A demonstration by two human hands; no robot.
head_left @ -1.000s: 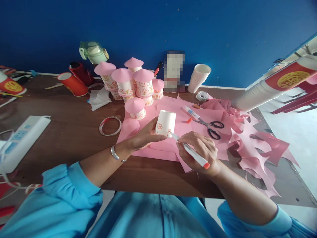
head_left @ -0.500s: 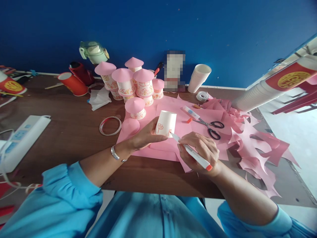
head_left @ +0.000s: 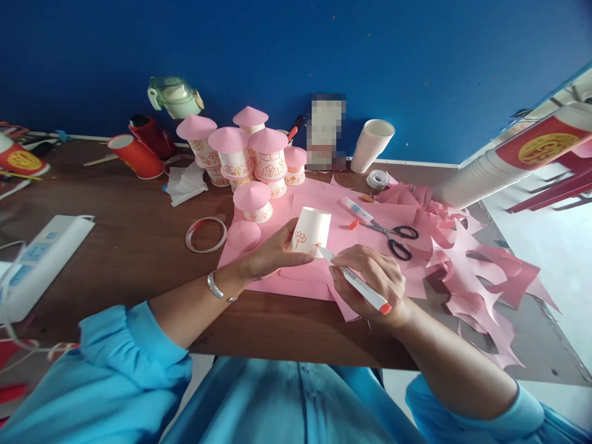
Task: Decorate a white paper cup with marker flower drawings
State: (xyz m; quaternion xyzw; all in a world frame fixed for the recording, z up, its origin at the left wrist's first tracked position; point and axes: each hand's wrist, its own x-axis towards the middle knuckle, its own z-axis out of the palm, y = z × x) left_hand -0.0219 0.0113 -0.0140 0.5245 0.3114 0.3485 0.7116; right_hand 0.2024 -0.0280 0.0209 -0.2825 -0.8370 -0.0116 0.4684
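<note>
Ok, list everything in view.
Decorated paper cup: 1, white, centre
Slim marker: 1, white, centre
Roofed paper towers: 6, pink and white, back
Paper cone: 1, pink, near towers
Paper sheets: several, pink, centre
Paper scraps: many, pink, right
Metal scissors: 1, black-handled, right
Glue stick: 1, white, right
Tape rolls: several, pale, scattered
Nested paper cups: 2 stacks, white, right
Other cups: some, red, left
Power strip: 1, white, left
Lidded container: 1, green, back
Wooden table: 1, brown, beneath
Wall: 1, blue, behind
Left hand: 1, holding cup
Right hand: 1, holding marker
</note>
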